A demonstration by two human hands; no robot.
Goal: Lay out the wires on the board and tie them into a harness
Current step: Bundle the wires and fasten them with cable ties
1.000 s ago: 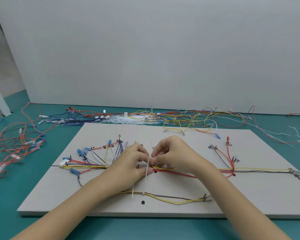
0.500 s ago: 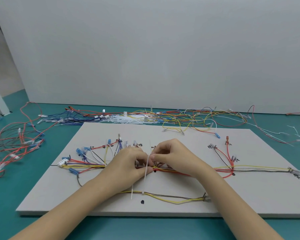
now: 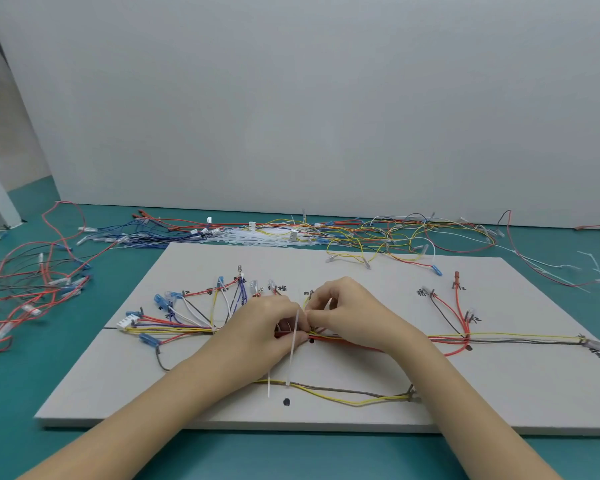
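Centrally, left hand [image 3: 267, 327] and right hand [image 3: 347, 313] meeting over the wires [image 3: 361, 341] on the board [image 3: 499, 393], both pinching a white cable tie [image 3: 293, 348], fingers curled.

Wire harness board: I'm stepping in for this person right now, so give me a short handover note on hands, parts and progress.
Left hand and right hand meet at the middle of the board, both pinching at a white cable tie on the main wire bundle.
Done: wires laid out along the board, branches fanned left and right.
Left: this tie looks unfinished, its long tail untrimmed; the lower yellow and grey branch seems loose.
Spare ties and loose wires lie behind the board.
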